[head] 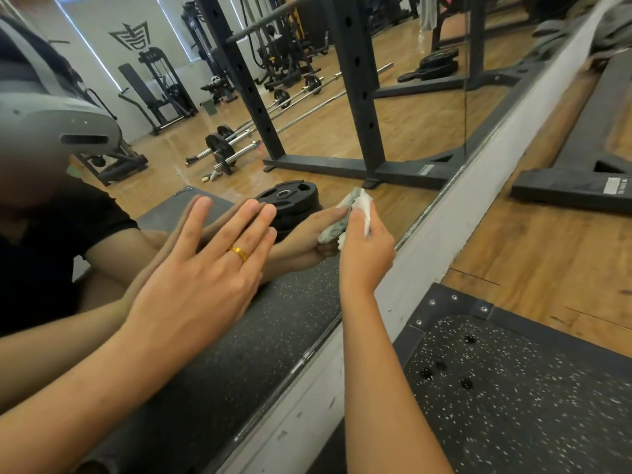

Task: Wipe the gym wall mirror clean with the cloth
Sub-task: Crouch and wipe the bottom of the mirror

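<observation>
Well, the right hand (366, 249) pinches the bunched cloth (359, 206), seemingly soft and light, near the mirror (393, 131) bottom edge; the left hand (201, 271) has fingers straight.

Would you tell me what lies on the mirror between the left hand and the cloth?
In the head view, only bare mirror glass lies between the left hand and the cloth, showing reflected weight plates.

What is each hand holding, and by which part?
The right hand grips the bunched cloth round its middle. The left hand holds nothing; it lies flat on the mirror.
</observation>
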Tool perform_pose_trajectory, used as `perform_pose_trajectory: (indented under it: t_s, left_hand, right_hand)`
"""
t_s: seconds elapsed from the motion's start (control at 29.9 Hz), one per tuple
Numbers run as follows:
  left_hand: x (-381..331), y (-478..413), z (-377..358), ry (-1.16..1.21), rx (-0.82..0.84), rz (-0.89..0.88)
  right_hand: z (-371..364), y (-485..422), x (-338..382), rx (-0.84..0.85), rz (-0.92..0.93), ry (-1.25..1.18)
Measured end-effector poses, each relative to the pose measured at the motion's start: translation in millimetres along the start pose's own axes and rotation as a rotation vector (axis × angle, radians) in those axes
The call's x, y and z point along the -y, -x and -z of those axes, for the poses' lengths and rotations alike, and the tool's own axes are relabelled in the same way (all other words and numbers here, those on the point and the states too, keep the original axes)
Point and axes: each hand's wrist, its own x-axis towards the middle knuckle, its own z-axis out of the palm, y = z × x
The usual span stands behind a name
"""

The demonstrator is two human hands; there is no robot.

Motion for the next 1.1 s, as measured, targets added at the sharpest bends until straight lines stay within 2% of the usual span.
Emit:
perform_pose_trajectory:
  t_s: [0.23,0.5,0.6,0.67,0.77,0.87,0.97,1.04,1.1]
  left_hand:
    - [0,-2,2,0.043,-0.012,0.032]
    - [-6,0,1,0.077,-0.066,0.049]
    - [-7,-1,9,0.116,-0.057,0.056]
    - [-5,-4,14,0.179,0.013,0.061]
    - [1,-10,29,0.319,0.066,0.181]
    - [0,-9,28,0.407,0.022,0.218]
    - [-2,-8,22,0.421,-0.036,0.209]
    - [-7,-8,18,0.415,-0.027,0.227]
    - [-12,-16,16,0.422,-0.075,0.254]
  right_hand:
    - [-2,15,4,0.022,-0.004,-0.008]
    - [8,27,8,0.108,0.133,0.062]
    - [3,19,14,0.066,0.158,0.174]
    - [-1,24,22,0.023,0.168,0.240]
    - [-6,32,34,-0.018,0.179,0.361]
    - [-10,25,33,-0.037,0.198,0.383]
    - [-8,11,11,-0.051,0.341,0.394]
    - [-9,-1,-7,-0.102,0.413,0.383]
    - [-16,-17,-17,-0.178,0.394,0.329]
